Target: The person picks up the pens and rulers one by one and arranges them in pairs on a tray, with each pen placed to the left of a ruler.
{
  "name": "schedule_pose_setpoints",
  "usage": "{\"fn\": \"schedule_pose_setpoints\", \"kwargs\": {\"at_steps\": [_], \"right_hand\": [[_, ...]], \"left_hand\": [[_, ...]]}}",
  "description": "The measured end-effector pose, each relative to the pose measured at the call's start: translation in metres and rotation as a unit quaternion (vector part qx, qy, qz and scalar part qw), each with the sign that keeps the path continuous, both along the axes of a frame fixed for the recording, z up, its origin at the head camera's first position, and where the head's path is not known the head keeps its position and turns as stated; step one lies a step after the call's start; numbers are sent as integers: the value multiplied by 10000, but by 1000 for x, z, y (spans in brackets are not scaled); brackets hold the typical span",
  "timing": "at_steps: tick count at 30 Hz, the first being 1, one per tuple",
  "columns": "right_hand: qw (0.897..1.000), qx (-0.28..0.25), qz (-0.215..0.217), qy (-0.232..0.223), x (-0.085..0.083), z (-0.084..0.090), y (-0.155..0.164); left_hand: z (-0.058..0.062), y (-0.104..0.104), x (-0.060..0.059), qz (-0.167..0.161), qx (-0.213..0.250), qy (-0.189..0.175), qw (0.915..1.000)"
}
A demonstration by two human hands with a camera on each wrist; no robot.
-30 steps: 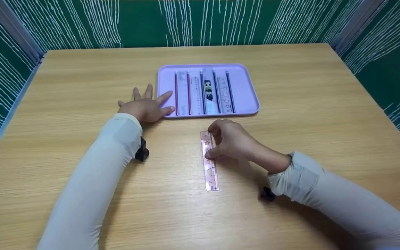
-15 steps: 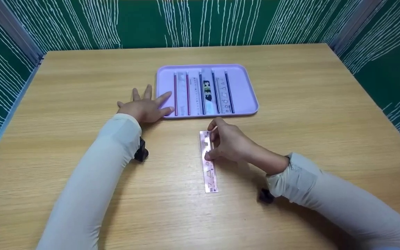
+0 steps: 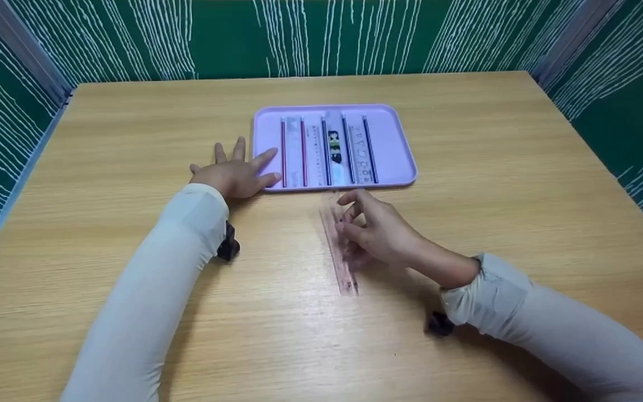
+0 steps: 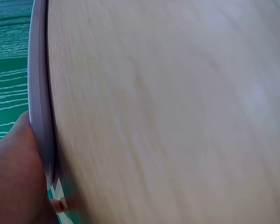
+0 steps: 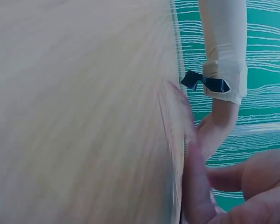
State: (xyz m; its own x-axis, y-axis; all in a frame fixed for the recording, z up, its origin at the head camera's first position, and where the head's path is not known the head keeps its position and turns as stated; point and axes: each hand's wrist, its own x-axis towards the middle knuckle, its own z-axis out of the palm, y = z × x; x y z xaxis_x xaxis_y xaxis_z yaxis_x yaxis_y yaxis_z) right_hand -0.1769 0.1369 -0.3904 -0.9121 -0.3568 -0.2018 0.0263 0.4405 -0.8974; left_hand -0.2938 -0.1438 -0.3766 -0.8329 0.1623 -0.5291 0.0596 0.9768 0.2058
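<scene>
A pink see-through ruler (image 3: 342,262), blurred by motion, is held by my right hand (image 3: 380,231) just in front of the purple tray (image 3: 394,151). Thumb and fingers pinch it along its right side, and its far end comes close to the tray's near rim. Spread out flat, my left hand (image 3: 232,176) rests at the tray's near left corner, with thumb and forefinger over the rim. In the left wrist view, part of the left hand (image 4: 18,172) lies against the tray's side (image 4: 39,93). The right wrist view shows the right hand (image 5: 252,196) by the blurred ruler.
Two red pencils (image 3: 303,153) and several dark pencils (image 3: 369,151) lie in the tray, with clear rulers (image 3: 361,153) between them. One strip (image 3: 335,146) bears a dark printed figure. The wooden table (image 3: 132,123) meets green, white-streaked walls (image 3: 226,39) at the back and sides.
The pink ruler was still in the two earlier frames; now it moves, blurred, shifted toward the tray and slightly right with my right hand. The left hand stays in place.
</scene>
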Motion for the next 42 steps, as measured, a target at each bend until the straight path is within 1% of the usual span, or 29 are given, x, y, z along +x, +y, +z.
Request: {"fn": "schedule_pose_setpoints", "kwargs": {"at_steps": [2, 4, 7, 9, 11, 15, 19, 21, 26, 30, 34, 36, 42], "right_hand": [[10000, -32, -29, -24, -2, 1, 2], [9996, -212, -77, -177, -5, 3, 5], [9953, -696, -204, -644, -11, 4, 9], [9902, -956, -321, -963, -15, 5, 11], [9861, -1086, -424, -1180, -19, 6, 14], [9831, -1126, -467, -1369, -27, 9, 21], [9831, -1131, -469, -1362, -34, 11, 29], [9832, -1175, -490, -1311, -38, 12, 32], [9842, -1172, -602, -1181, -51, 10, 42], [9798, -1366, -916, -1136, -63, 8, 48], [9739, -1561, -1351, -949, -77, 10, 51], [9735, -1475, -1527, -855, -85, 12, 52], [9739, -866, -1966, -725, -106, 19, 54]], "left_hand": [[0, 1, 0, 19, 33, -35, 10000], [1, 1, 0, 24, 58, -53, 10000], [1, 1, -1, 46, 75, -73, 9999], [1, 0, -1, 50, 80, -65, 9999], [1, 0, 0, 59, 93, -63, 9999], [1, 1, 0, 65, 107, -53, 9999], [1, 1, 0, 70, 86, -23, 9999], [1, 1, 0, 20, 67, -9, 10000], [0, 1, 0, -5, 53, -32, 10000], [0, 0, -1, 27, 60, -54, 10000], [1, 0, -2, 6, 34, -72, 10000], [1, 0, -2, 9, 38, -72, 10000], [0, -1, -1, 29, 61, -80, 9999]]}}
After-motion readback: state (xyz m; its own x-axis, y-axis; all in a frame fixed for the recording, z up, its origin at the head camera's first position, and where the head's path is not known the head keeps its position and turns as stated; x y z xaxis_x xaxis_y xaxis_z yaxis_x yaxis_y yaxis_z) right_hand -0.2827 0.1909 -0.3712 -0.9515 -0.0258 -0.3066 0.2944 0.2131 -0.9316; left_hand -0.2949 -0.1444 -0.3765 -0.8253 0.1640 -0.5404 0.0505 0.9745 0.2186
